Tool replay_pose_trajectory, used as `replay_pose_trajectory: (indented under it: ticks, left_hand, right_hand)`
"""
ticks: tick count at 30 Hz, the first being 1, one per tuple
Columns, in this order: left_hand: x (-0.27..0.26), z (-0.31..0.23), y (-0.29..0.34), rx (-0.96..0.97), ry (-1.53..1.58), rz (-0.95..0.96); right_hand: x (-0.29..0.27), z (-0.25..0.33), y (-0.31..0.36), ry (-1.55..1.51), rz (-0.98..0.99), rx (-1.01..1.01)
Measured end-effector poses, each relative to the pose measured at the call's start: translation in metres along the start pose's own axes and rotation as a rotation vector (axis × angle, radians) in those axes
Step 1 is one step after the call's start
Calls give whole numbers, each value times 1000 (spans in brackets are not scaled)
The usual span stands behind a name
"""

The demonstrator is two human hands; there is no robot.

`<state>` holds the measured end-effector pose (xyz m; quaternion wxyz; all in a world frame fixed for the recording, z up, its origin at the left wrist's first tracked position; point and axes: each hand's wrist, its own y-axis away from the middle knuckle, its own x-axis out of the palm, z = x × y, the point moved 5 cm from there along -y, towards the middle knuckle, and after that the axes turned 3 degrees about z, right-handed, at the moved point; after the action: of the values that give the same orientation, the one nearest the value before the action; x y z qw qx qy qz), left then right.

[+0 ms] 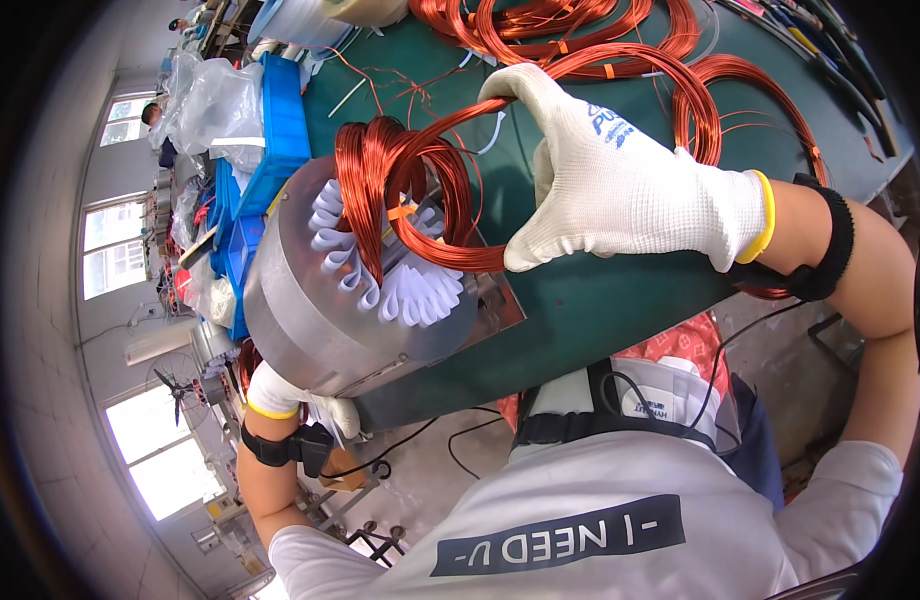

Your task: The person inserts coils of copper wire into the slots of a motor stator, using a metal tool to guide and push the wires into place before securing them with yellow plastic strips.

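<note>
A metal motor stator (325,290) lies on its side at the table's left, with white paper slot liners (420,297) curling out around its bore. Bundled copper winding coils (365,175) sit in the opening and stick out of it. My right hand (610,175), in a white knitted glove, is closed around one looped coil, thumb at its lower side and fingers at its upper side. Also gloved, my left hand (305,400) is against the stator's lower left side. One of its digits shows stretched out; the others are hidden behind the metal.
Large loops of copper wire (580,65) lie across the far side of the green table (570,290). Blue plastic bins (285,130) with clear bags stand beyond the stator at left. Hand tools (815,45) lie at the far right edge.
</note>
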<state>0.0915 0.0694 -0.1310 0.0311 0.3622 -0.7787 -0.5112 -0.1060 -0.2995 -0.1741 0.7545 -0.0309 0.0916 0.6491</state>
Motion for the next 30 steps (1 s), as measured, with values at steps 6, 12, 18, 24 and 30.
replay_pose_trajectory:
  ticks: [6, 12, 18, 24, 30]
  left_hand:
    - [-1, -12, 1, 217, -410, 117]
    - [-8, -14, -23, 592, -471, 398]
    - [-32, 8, -51, 467, -528, 492]
    - [-37, 12, -58, 397, -451, 397]
    - [-14, -8, -44, 496, -563, 430]
  right_hand:
    - [7, 5, -4, 51, -77, -181]
    - [2, 7, 3, 110, -104, -138]
    - [-2, 7, 21, 67, -27, -37]
    - [-2, 1, 21, -20, 226, 299]
    - [-7, 5, 6, -103, 221, 305]
